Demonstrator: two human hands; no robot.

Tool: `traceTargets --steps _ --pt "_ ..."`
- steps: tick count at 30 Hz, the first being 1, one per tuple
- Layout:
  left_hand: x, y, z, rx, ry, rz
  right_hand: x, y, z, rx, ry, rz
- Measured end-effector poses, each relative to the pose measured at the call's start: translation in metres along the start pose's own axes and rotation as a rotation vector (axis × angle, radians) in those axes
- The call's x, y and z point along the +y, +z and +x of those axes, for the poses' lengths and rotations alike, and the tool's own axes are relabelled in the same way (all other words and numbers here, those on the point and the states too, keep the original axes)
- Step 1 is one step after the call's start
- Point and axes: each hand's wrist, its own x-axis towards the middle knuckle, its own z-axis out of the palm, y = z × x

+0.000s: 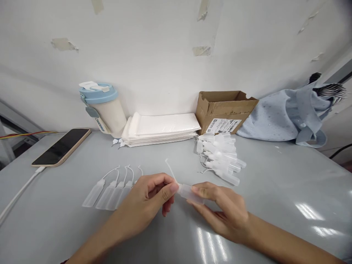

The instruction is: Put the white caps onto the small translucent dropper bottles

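A small translucent plastic squeeze bottle [189, 194] lies level between my two hands, just above the table. My right hand [227, 209] is closed on its body, thumb and fingers on opposite sides. At the neck end, my left hand [154, 196] is closed in a pinch, and its fingers hide the tip. A thin white cap strap rises from the neck. Left of my left hand lies a row of several similar bottles [95, 194] with curved straps, partly covered by the hand. Beyond my right hand is a loose pile of bottles [221, 156].
Along the wall stand a cream tumbler [110, 113] with a blue lid, stacked white packets [165, 124], an open cardboard box [225, 112] and a light blue cloth bag [277, 115]. A phone [62, 146] with a white cable [20, 190] lies at left on the grey table [275, 190].
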Motion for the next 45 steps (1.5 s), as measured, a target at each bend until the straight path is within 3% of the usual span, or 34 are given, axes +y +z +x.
traceTargets --steps 3,9,13,16,18,20,21,24,26,30,36,42,45 --pt "-0.001 0.003 -0.001 0.048 0.028 0.029 -0.005 0.002 0.001 0.042 0.247 0.179" --pt "-0.005 0.007 0.001 0.147 0.173 0.192 -0.009 0.003 0.008 -0.074 0.966 0.936" --pt "-0.01 0.008 0.003 0.154 0.218 0.285 -0.006 -0.002 0.017 -0.126 1.138 1.171" --pt "-0.013 0.002 0.006 0.143 0.188 0.359 0.001 -0.014 0.025 -0.147 1.051 0.987" --pt "-0.014 -0.009 0.007 0.167 0.16 0.413 0.01 -0.026 0.029 -0.081 0.875 0.604" --pt "-0.014 -0.025 0.008 0.306 0.148 0.444 0.021 -0.037 0.03 0.076 0.611 0.071" --pt "-0.015 -0.035 0.008 0.405 0.14 0.463 0.028 -0.043 0.029 0.094 0.497 -0.126" --pt "-0.018 -0.066 0.009 0.718 -0.004 0.656 0.045 -0.052 0.025 -0.016 0.33 -0.473" --pt "-0.023 -0.085 0.01 0.813 -0.035 0.723 0.052 -0.054 0.021 -0.095 0.295 -0.601" --pt "-0.038 -0.114 0.014 0.905 -0.115 0.855 0.053 -0.053 0.017 -0.205 0.279 -0.779" --pt "-0.06 -0.14 0.027 0.822 -0.077 0.986 0.046 -0.047 0.014 -0.221 0.201 -0.864" --pt "-0.077 -0.156 0.037 0.69 0.004 1.079 0.032 -0.027 0.01 -0.172 0.059 -0.752" --pt "-0.082 -0.161 0.036 0.675 0.017 1.092 0.02 -0.014 0.009 -0.218 0.007 -0.612"
